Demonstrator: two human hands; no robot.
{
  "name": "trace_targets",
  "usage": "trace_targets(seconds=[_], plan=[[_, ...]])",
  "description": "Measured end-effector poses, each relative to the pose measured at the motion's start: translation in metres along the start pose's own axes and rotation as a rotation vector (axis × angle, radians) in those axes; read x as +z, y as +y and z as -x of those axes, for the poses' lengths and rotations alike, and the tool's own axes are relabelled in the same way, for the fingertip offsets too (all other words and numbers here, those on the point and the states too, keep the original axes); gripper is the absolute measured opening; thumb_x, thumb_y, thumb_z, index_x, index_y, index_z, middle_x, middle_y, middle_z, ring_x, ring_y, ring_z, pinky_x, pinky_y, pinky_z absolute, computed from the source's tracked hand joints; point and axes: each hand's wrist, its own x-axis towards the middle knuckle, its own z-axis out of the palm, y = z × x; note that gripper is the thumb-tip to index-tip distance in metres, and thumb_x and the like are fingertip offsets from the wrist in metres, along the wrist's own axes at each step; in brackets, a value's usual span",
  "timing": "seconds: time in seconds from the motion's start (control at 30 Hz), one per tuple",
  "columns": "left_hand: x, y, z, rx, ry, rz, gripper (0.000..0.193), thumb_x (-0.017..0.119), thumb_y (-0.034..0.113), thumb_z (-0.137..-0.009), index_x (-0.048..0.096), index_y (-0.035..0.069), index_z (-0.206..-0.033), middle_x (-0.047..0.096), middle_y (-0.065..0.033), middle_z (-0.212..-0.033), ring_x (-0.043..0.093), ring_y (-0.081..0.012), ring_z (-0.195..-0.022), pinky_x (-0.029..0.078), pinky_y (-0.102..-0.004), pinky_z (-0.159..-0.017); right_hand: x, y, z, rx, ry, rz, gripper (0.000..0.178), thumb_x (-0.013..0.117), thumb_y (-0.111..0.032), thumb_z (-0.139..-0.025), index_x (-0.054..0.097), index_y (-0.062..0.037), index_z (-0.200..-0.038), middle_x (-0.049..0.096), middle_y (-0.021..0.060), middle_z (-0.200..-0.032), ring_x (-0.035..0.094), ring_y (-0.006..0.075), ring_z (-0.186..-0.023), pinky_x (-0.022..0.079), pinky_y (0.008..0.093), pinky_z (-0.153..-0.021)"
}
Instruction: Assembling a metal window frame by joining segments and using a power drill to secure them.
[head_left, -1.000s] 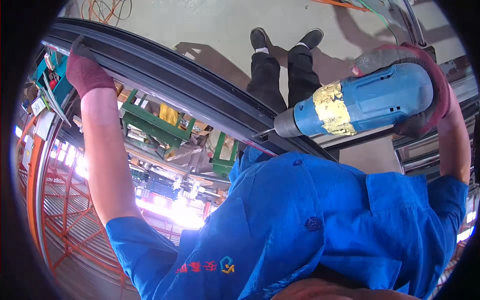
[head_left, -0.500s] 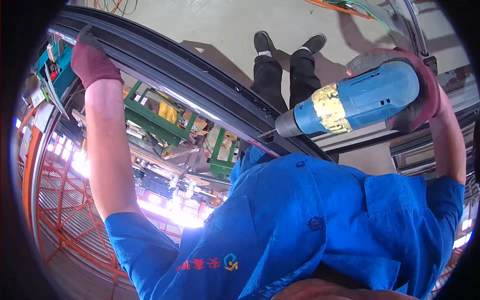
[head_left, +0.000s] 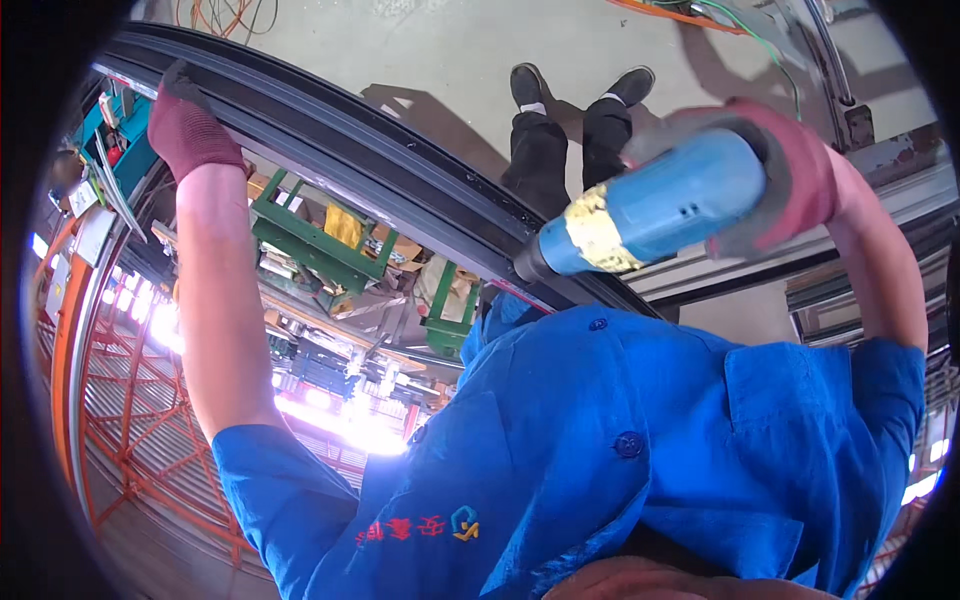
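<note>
A long dark metal profile (head_left: pixel 360 160) runs from the far left toward the middle, close to my body. At its far left end my left hand (head_left: pixel 195 130), in a dark red and grey glove, is closed around it. My right hand (head_left: pixel 795 185), gloved alike and blurred by motion, grips a blue power drill (head_left: pixel 695 190) with worn yellow tape around its front. The drill's dark chuck (head_left: pixel 528 262) points down-left at the profile. Whether the bit touches or enters the metal is hidden.
Green metal stands (head_left: pixel 325 245) with assorted items are beyond the profile's left side. Orange-red racking (head_left: pixel 125 420) rises at the far left. Cables (head_left: pixel 690 12) lie on the grey floor near the top. More metal profiles (head_left: pixel 860 300) lie at the right.
My right hand has moved the drill left and slightly up, bringing its chuck closer to the profile; the bit is now out of sight. My left hand stays on the profile.
</note>
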Motion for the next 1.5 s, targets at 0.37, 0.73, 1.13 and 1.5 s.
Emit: trace_targets(seconds=[0.37,0.73,1.13,1.5], plan=[[0.027,0.022,0.027,-0.277,-0.054,0.682,0.035,0.067,0.029,-0.108,0.078,0.005,-0.130,0.076,-0.0065,-0.109,0.071,-0.0223,-0.096,0.058,-0.0401,-0.084,-0.076,-0.054,0.130,-0.086,1.349,-0.813,0.075,0.048,-0.064,-0.111,0.058,-0.0038,-0.155,0.078,0.0143,-0.128,0.077,0.0244,-0.088,0.066,0.0377,-0.077],[0.013,0.045,0.043,-0.185,0.167,0.600,0.036,0.074,0.023,-0.106,0.069,-0.001,-0.132,0.074,-0.0036,-0.109,0.067,-0.0122,-0.091,0.054,-0.0292,-0.079,-0.297,0.025,0.135,0.003,1.491,-0.174,0.049,0.075,-0.051,-0.104,0.078,-0.0064,-0.124,0.076,0.0020,-0.098,0.070,0.0141,-0.085,0.058,0.0314,-0.071],[0.016,0.044,0.040,-0.145,0.223,0.390,0.041,0.073,0.024,-0.105,0.061,-0.003,-0.134,0.075,-0.0133,-0.111,0.071,-0.0246,-0.097,0.055,-0.0396,-0.090,-0.370,0.164,0.077,0.182,2.049,0.438,0.051,0.081,-0.041,-0.095,0.078,-0.0010,-0.126,0.081,0.0161,-0.110,0.074,0.0287,-0.095,0.059,0.0429,-0.088],[0.014,0.058,0.045,-0.128,0.213,0.436,0.044,0.072,0.026,-0.102,0.057,-0.005,-0.130,0.071,-0.0205,-0.113,0.070,-0.0333,-0.104,0.054,-0.0436,-0.096,-0.190,-0.058,0.033,-0.488,1.548,-0.428,0.058,0.067,-0.043,-0.109,0.064,0.0005,-0.147,0.070,0.0208,-0.144,0.067,0.0344,-0.130,0.051,0.0422,-0.113]])
